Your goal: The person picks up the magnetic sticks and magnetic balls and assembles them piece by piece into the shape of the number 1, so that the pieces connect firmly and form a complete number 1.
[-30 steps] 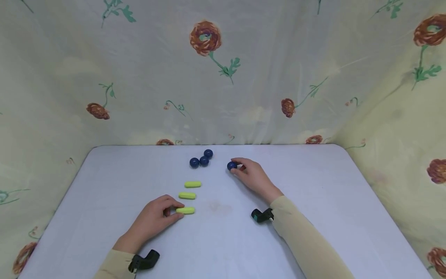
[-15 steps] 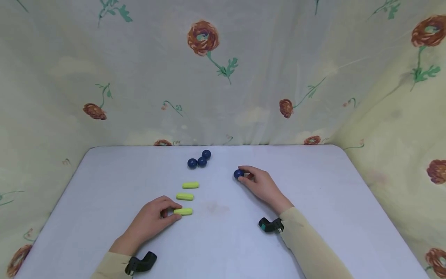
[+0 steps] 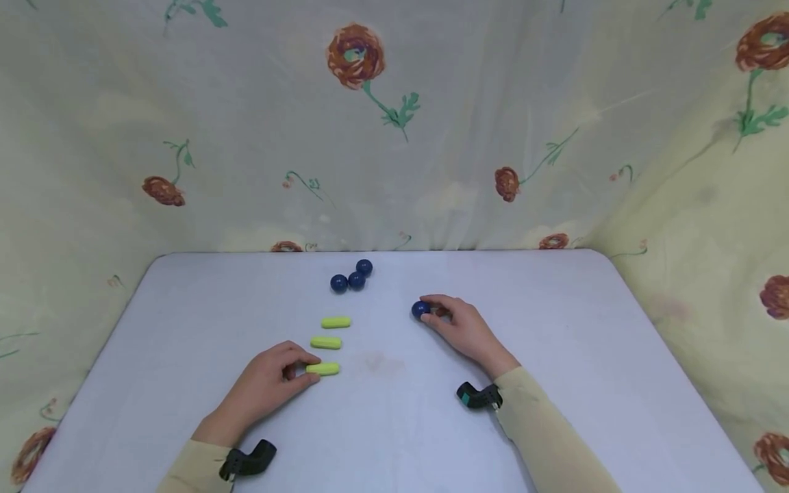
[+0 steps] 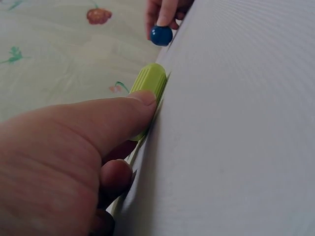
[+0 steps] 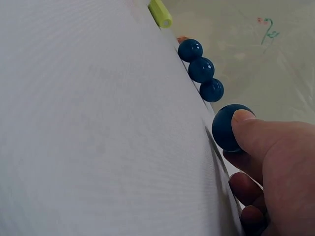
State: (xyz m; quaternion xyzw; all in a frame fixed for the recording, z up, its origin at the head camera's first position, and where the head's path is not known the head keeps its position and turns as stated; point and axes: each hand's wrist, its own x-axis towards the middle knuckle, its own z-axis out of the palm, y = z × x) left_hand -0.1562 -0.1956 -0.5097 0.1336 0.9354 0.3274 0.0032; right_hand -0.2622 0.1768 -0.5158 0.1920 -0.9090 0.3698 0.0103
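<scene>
My left hand pinches a short yellow-green ribbed stick between thumb and fingers, low over the table; the left wrist view shows the thumb lying along the ribbed stick's side. Two similar sticks lie beyond it, a middle one and a far one. To the right, a shiny dark blue ball is held between the thumb and fingers of my right hand. Three more blue balls sit together at the back, a left one, a middle one and a rear one.
A white cloth covers the table, with a faint stain near its middle. Flower-patterned curtain hangs behind the far edge and at both sides. Each wrist carries a small black camera, one at the left sleeve and one at the right.
My right hand has moved right and a little nearer with the blue ball, away from the three others. The left hand keeps its pinch on the ribbed stick in the same place.
</scene>
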